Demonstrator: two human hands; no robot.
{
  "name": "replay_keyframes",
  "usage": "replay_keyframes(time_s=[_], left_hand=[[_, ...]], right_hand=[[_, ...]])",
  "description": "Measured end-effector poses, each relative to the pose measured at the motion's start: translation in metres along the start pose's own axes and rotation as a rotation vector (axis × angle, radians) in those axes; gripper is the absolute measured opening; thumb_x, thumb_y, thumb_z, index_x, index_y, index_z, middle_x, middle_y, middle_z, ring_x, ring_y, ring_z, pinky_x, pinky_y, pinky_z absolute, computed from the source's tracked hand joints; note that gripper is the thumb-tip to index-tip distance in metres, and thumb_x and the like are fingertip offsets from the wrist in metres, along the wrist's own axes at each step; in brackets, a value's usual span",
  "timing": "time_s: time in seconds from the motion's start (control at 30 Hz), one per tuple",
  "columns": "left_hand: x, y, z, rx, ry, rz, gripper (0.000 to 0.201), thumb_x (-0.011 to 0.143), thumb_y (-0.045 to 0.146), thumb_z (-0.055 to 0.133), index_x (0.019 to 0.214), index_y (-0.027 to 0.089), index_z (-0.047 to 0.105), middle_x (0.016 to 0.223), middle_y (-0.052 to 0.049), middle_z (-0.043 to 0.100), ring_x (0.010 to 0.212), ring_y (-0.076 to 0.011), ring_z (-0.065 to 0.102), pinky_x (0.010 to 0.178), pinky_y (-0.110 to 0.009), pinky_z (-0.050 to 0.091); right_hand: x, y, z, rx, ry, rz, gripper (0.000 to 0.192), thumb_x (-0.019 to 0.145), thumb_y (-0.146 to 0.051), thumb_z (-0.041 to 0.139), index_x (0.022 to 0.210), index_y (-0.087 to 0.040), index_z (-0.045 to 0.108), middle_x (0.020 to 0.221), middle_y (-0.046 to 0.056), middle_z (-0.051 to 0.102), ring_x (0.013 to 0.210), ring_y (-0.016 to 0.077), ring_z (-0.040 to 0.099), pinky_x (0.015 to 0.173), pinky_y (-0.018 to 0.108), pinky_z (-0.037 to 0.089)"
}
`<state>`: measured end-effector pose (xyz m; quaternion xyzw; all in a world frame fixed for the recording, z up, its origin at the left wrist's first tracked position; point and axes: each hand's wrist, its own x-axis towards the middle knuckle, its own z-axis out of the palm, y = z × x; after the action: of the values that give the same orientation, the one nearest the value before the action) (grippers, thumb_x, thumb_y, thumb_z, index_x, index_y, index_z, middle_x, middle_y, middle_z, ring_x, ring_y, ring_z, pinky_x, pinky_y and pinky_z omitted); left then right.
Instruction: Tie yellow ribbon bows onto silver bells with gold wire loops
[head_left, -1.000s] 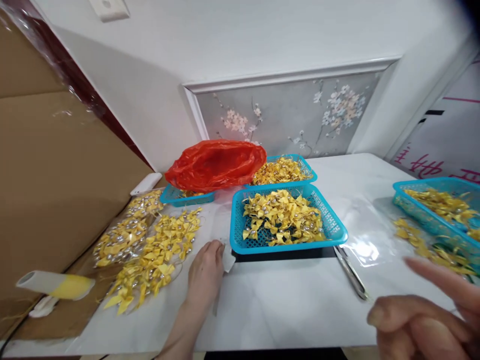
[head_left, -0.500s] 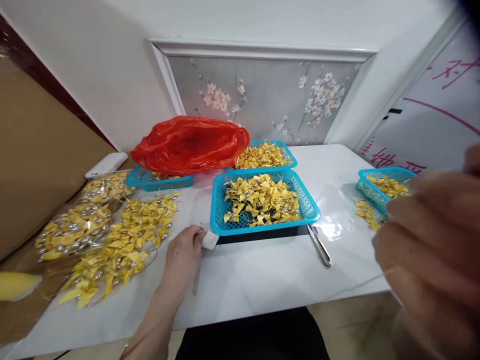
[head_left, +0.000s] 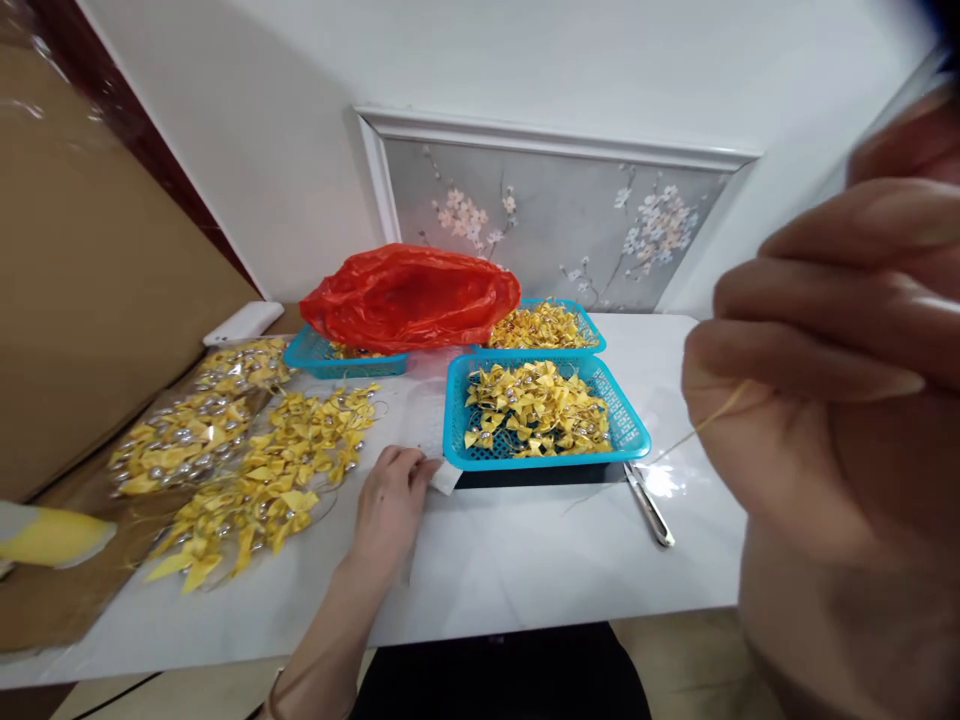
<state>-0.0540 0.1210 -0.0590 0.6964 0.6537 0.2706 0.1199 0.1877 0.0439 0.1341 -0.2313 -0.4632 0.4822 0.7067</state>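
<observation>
— Thread runs from the right hand, raised near the camera and pinching it between fingers, down toward the table.
— And the left hand?
— Flat on the table, fingertips pressing a white scrap beside the basket. Keep the thread taut; mind the scissors.

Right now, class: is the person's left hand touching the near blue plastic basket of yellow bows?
Apart. The head view shows the left hand resting on the white table, fingertips on a small white piece beside the blue plastic basket, a gap between.
</observation>
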Motion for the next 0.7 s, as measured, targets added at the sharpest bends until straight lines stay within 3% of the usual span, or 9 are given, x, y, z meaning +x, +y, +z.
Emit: replay_keyframes(time_s=[0.1,0.2,0.3,0.4,0.47,0.6,0.7], left_hand=[[-0.013,0.000,-0.009,-0.138,0.087,-0.056,0.031,0.089,0.029,0.065,0.117,0.017,0.062,0.121,-0.011,0.064,0.103,-0.0263,0.064,0.090,-0.048,0.051],[-0.037,0.011,-0.017,-0.335,0.089,-0.134,0.030,0.089,0.034,0.056,0.113,0.018,0.065,0.112,-0.011,0.068,0.089,-0.0261,0.066,0.080,-0.044,0.054],[-0.063,0.035,-0.015,-0.616,-0.176,-0.150,0.031,0.088,0.039,0.053,0.100,0.018,0.074,0.079,-0.006,0.076,0.066,-0.0211,0.069,0.061,-0.034,0.058],[-0.079,0.057,-0.003,-0.881,-0.393,-0.149,0.037,0.088,0.038,0.052,0.112,0.019,0.072,0.106,-0.010,0.079,0.074,-0.0215,0.075,0.056,-0.031,0.060],[-0.083,0.066,0.005,-0.990,-0.454,-0.177,0.033,0.082,0.032,0.061,0.108,0.017,0.074,0.103,-0.011,0.079,0.074,-0.0214,0.075,0.058,-0.030,0.060],[-0.081,0.069,0.014,-1.095,-0.455,-0.276,0.014,0.079,0.027,0.069,0.080,0.015,0.077,0.067,-0.006,0.078,0.058,-0.0161,0.071,0.057,-0.025,0.057],[-0.080,0.066,0.013,-1.152,-0.442,-0.317,0.019,0.080,0.030,0.071,0.068,0.016,0.074,0.055,-0.003,0.072,0.049,-0.0117,0.064,0.052,-0.022,0.053]], right_hand=[[0.007,-0.001,0.016,0.286,-0.121,-0.015,0.021,0.103,-0.037,0.046,0.103,-0.021,0.059,0.063,-0.011,0.049,0.046,0.0006,0.040,0.049,0.005,0.044],[0.009,0.000,0.019,0.129,-0.118,-0.012,0.021,0.103,-0.038,0.044,0.107,-0.027,0.062,0.076,-0.010,0.056,0.048,0.0025,0.040,0.049,0.006,0.044],[0.008,0.003,0.018,-0.293,-0.095,-0.120,0.026,0.103,-0.040,0.040,0.122,-0.040,0.058,0.114,-0.006,0.059,0.064,0.0087,0.051,0.050,0.016,0.046],[0.009,0.006,0.020,-0.537,-0.049,-0.154,0.036,0.104,-0.037,0.029,0.134,-0.045,0.047,0.130,-0.005,0.053,0.083,0.0144,0.057,0.052,0.022,0.047],[0.010,0.006,0.022,-0.445,-0.042,-0.110,0.036,0.105,-0.032,0.026,0.131,-0.043,0.049,0.125,-0.005,0.054,0.080,0.0118,0.056,0.054,0.018,0.047],[0.010,0.001,0.026,-0.125,-0.055,-0.030,0.022,0.104,-0.039,0.039,0.109,-0.035,0.060,0.104,-0.007,0.054,0.058,0.0075,0.040,0.053,0.010,0.044],[0.007,-0.002,0.024,-0.077,-0.044,-0.047,0.019,0.101,-0.039,0.046,0.102,-0.033,0.064,0.102,-0.007,0.051,0.049,0.0083,0.024,0.048,0.010,0.042]])
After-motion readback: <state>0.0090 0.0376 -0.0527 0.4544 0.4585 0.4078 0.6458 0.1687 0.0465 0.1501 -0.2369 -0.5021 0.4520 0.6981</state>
